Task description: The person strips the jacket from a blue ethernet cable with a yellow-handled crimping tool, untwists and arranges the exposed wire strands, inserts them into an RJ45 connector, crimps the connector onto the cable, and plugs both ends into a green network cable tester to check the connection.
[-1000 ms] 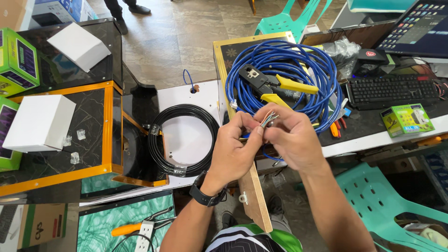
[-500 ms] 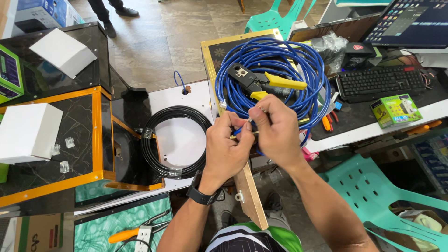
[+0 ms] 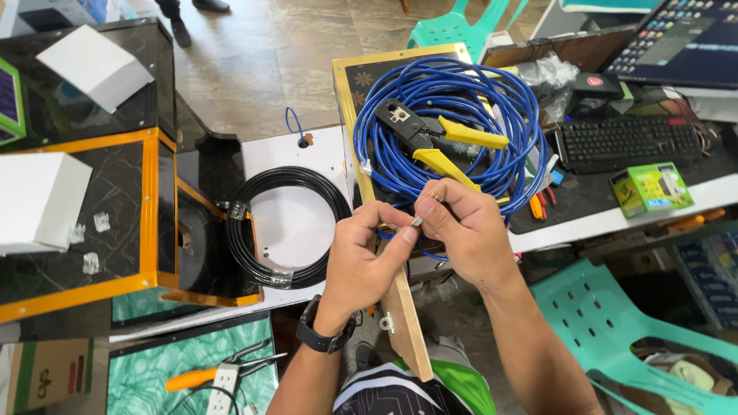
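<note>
Both hands are pinched shut on the tip of a blue cable (image 3: 419, 223), right in the middle, just above the person's lap. The left hand (image 3: 361, 261) pinches it from one side and the right hand (image 3: 465, 234) pinches it from the other, and the fingertips almost touch. The tip is tiny, and the small wires in it are too little to see well. The rest of the cable lies in a big blue coil (image 3: 450, 131) on a dark board with a gold edge (image 3: 346, 115). A black tool with yellow handles (image 3: 434, 138) rests on top of the coil. To do this bit well, I think the hands should stay close together and steady, and hold the tip near the eyes so the wires can be lined up neatly. There is not much room. The wooden edge of the board is right under the hands. A round black cable (image 3: 288, 227) lies on the white table to the left, and a keyboard (image 3: 626, 142) and a small green box (image 3: 649, 188) sit to the right. The most open space is toward the person's lap.
</note>
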